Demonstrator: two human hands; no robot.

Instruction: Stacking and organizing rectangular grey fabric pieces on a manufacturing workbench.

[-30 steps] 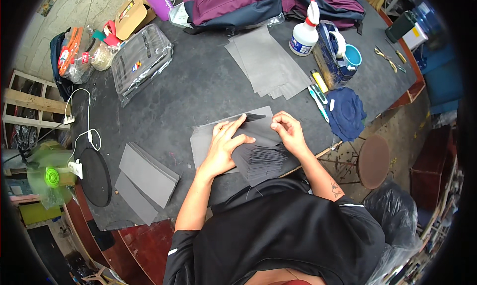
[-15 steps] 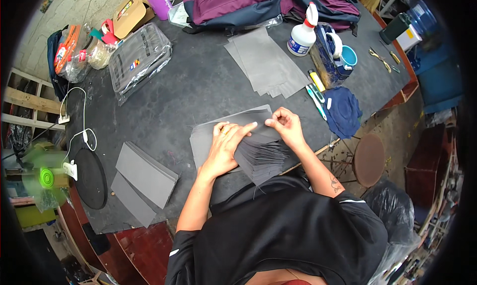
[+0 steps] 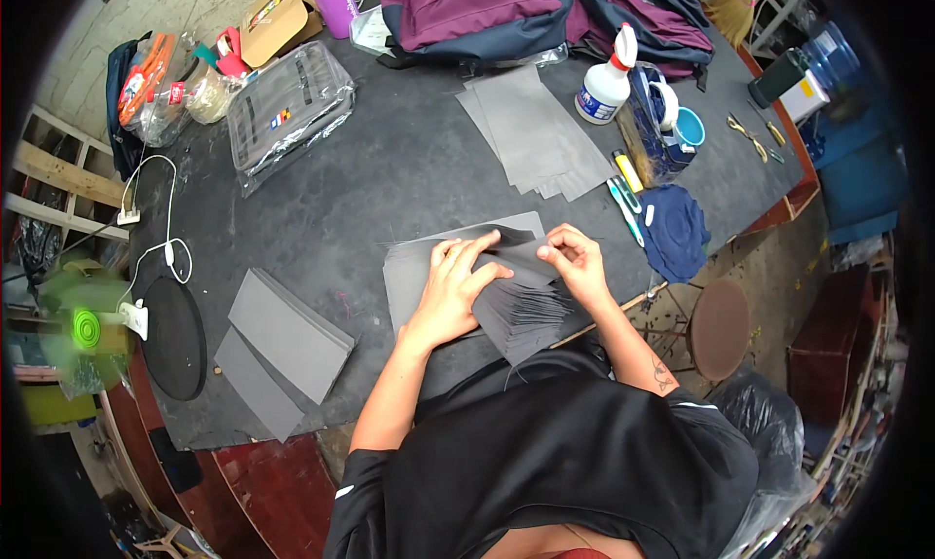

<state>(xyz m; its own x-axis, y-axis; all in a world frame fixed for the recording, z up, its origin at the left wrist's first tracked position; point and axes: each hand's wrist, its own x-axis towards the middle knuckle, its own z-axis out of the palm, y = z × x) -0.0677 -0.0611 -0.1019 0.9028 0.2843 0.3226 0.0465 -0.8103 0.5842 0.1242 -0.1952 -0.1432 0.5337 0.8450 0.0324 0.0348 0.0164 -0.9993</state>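
My left hand [image 3: 450, 284] rests on a stack of dark grey fabric-like sheets [image 3: 401, 277] at the table's near edge, its fingers spread over the top. Between thumb and fingertips, my right hand [image 3: 577, 265] pinches the edge of a grey sheet [image 3: 521, 251], which is bent up from the stack. Below the hands, a fanned bundle of the same sheets [image 3: 526, 317] has many layered edges and points toward my body. The left hand partly hides where the sheets overlap.
Two piles of grey sheets lie on the black table, one at the left [image 3: 292, 335] and one farther back [image 3: 534, 135]. A spray bottle [image 3: 604, 82], a blue cloth [image 3: 674, 230] and a green-and-white cutter-like tool [image 3: 626, 211] are at the right. Backpacks [image 3: 477, 14] line the back.
My right hand has shifted slightly and now lifts the pinched sheet's edge higher. The left hand's fingers have spread apart more. The whole view has shifted a little.
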